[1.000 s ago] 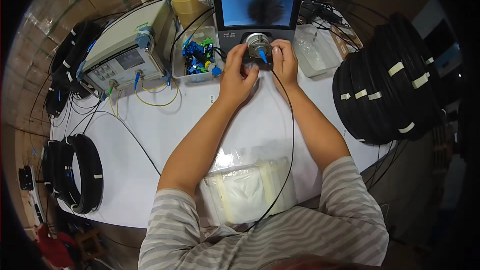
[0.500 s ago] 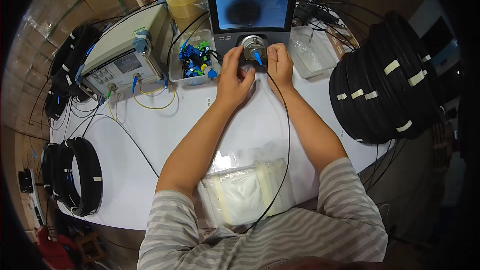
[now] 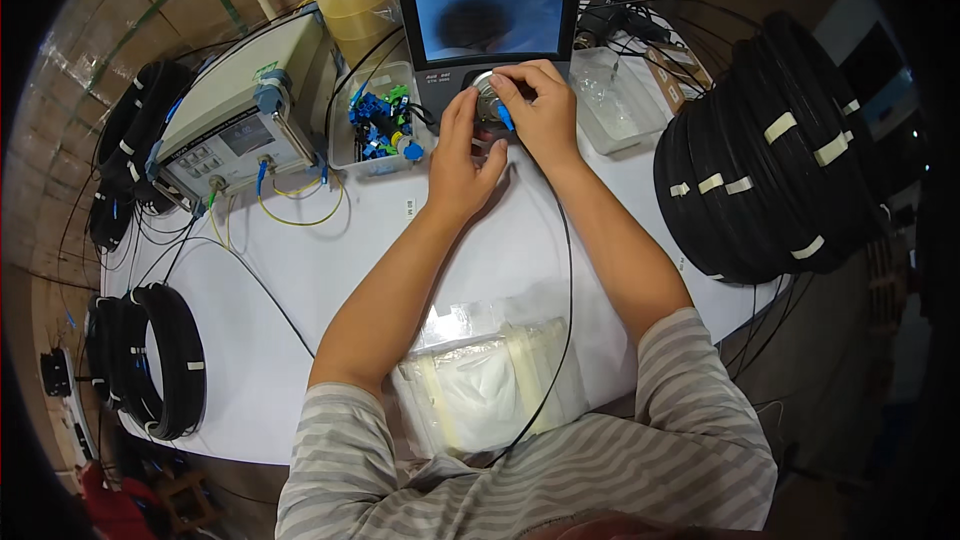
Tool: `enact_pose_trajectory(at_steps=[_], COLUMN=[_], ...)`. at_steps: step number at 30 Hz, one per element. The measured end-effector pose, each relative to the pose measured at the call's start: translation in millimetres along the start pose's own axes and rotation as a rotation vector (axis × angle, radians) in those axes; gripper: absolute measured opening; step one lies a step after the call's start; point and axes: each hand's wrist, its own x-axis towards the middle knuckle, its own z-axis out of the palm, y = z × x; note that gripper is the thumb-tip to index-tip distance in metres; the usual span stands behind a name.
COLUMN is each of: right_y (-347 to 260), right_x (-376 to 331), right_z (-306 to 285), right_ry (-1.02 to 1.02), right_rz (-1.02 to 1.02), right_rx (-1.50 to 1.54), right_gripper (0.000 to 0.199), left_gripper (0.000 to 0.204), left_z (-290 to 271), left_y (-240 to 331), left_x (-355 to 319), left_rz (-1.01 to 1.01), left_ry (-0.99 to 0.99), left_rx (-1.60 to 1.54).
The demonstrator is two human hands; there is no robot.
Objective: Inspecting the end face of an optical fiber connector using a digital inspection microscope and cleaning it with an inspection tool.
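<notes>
I see both forearms enter from the lower edge, bare below striped sleeves, and converge at the far side of the white worktop (image 3: pixel 300 270). My left hand (image 3: pixel 462 155) is held edge-on with the thumb uppermost; its fingers are curled narrow and touch the left side of the round metal port (image 3: pixel 487 97) at the base of the inspection scope (image 3: pixel 488 25). My right hand (image 3: pixel 538 110) is arched over the port from the right, wrist bent downward. Its thumb and forefinger are pinched shut on the blue connector (image 3: pixel 505 118), which sits at the port's lower right edge. I cannot tell whether the connector is seated in the port or only touching it.

The thin black cable (image 3: pixel 566 270) runs from the connector, passes under my right forearm, and continues toward my body across the clear plastic bag (image 3: pixel 480 390) lying at the near worktop edge, between my elbows.

The scope's screen shows a dark blurred disc on a blue field. Just left of the scope stands a clear tray of blue connectors (image 3: pixel 380 125); further left is a grey test instrument (image 3: pixel 240 115) with yellow leads. A clear empty-looking tray (image 3: pixel 625 105) sits right of the scope. A large stack of black cable coils (image 3: pixel 770 150) occupies the right end of the worktop; a smaller coil (image 3: pixel 165 360) lies at the left.
</notes>
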Motion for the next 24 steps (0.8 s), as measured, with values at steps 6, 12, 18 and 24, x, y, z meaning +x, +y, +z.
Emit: enact_pose_trajectory(at_steps=[6,12,18,24], right_y=[0,-2,2,32], right_x=[1,1,0,-19], right_z=[0,0,1,-12], right_ry=[0.002,0.001,0.003,0.003], right_rz=[0.016,0.023,0.018,-0.202], right_rx=[0.004,-0.003,0.019,-0.037], right_gripper=[0.016,0.016,0.016,0.026], left_gripper=[0.075,0.075,0.074,0.068], left_z=[0,0,-1,0], left_y=[-1,-3,-1,-1], left_x=[-1,0,-1,1], left_rz=[-0.016,-0.005,-0.025,-0.049], left_ry=[-0.006,-0.006,-0.011,0.007], left_rx=[-0.014,-0.024,-0.015,-0.078])
